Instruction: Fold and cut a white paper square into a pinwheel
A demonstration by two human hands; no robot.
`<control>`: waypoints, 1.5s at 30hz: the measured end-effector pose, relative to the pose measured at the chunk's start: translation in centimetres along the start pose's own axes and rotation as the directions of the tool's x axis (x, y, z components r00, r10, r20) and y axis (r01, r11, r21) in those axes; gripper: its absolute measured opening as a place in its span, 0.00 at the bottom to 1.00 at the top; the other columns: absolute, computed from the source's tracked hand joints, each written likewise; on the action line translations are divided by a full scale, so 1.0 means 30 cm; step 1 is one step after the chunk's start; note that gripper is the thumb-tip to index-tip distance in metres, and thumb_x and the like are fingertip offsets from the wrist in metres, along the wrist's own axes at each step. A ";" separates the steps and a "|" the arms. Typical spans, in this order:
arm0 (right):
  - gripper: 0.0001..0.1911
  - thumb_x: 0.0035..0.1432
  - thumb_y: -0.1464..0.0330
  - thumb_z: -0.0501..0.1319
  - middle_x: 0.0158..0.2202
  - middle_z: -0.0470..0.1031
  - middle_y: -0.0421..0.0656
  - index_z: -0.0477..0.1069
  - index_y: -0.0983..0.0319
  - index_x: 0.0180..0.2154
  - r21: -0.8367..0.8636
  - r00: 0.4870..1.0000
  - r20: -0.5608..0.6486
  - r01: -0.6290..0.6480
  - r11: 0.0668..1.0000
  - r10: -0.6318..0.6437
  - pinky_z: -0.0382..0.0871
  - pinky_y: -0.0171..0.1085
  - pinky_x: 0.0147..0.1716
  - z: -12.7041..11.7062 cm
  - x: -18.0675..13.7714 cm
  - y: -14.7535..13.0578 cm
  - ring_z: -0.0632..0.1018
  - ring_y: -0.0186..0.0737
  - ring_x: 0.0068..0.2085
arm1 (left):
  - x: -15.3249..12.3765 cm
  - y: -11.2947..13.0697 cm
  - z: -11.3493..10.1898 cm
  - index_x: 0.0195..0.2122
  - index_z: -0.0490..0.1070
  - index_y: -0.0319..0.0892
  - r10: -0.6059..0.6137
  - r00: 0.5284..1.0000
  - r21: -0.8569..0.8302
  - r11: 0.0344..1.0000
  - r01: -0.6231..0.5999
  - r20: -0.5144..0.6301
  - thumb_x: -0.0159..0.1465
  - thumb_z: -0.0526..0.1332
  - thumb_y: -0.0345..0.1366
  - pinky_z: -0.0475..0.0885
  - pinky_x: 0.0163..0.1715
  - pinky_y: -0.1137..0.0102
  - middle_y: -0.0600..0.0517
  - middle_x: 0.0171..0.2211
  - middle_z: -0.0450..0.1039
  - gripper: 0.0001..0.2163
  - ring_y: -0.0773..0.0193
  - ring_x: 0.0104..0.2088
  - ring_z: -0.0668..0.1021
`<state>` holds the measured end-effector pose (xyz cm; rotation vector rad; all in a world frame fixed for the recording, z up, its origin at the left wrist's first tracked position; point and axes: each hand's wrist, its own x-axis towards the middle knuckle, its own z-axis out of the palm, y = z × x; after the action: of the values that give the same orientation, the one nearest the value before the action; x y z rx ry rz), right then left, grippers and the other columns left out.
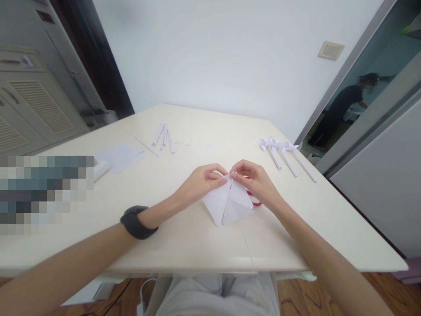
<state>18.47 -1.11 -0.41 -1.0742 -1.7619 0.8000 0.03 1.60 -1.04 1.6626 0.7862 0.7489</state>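
A white square of paper [215, 199] with slits cut in it hangs between my two hands, just above the near middle of the table. My left hand [210, 177] pinches its upper left edge, thumb in front. On the upper right edge, my right hand [251, 175] grips the paper with thumb and bent fingers. The fingertips of both hands almost meet at the top. Red-handled scissors [257, 203] lie partly hidden behind the paper and my right hand.
Finished paper pinwheels [279, 147] on sticks lie at the right. Several rolled paper tubes [163, 136] and a stack of white sheets [120, 156] lie at the left on the cream table [210, 118]. A person [345, 105] bends over beyond the doorway.
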 end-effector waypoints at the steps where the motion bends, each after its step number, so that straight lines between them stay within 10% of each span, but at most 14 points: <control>1: 0.03 0.57 0.69 0.58 0.32 0.72 0.40 0.69 0.61 0.32 -0.003 1.000 -0.014 0.013 1.000 -0.013 0.66 0.35 0.36 -0.003 0.000 0.001 0.74 0.36 0.36 | 0.001 -0.001 -0.002 0.38 0.69 0.43 -0.003 1.000 -0.004 1.000 0.003 -0.001 0.59 0.59 0.39 0.68 0.24 0.72 0.51 0.29 0.77 0.08 0.61 0.27 0.78; 21: 0.04 0.60 0.71 0.58 0.36 0.71 0.42 0.71 0.59 0.34 -0.634 0.876 0.035 0.392 0.667 -0.481 0.60 0.42 0.46 0.009 -0.007 0.011 0.73 0.38 0.41 | 0.000 -0.012 0.001 0.33 0.72 0.41 -0.069 0.996 -0.056 0.996 0.066 -0.054 0.59 0.59 0.44 0.65 0.23 0.75 0.52 0.26 0.74 0.11 0.66 0.25 0.74; 45: 0.09 0.60 0.73 0.57 0.38 0.74 0.43 0.73 0.59 0.39 -0.726 0.805 0.088 0.455 0.515 -0.587 0.57 0.47 0.52 0.016 -0.019 0.010 0.74 0.34 0.35 | -0.002 -0.003 0.005 0.31 0.69 0.41 -0.007 0.998 -0.213 0.977 -0.005 -0.055 0.59 0.61 0.40 0.63 0.22 0.78 0.55 0.25 0.73 0.08 0.70 0.23 0.73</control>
<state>18.26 -1.54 -1.04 -0.9310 -2.1370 -0.4319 0.12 1.48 -1.16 1.4537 0.7185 0.8513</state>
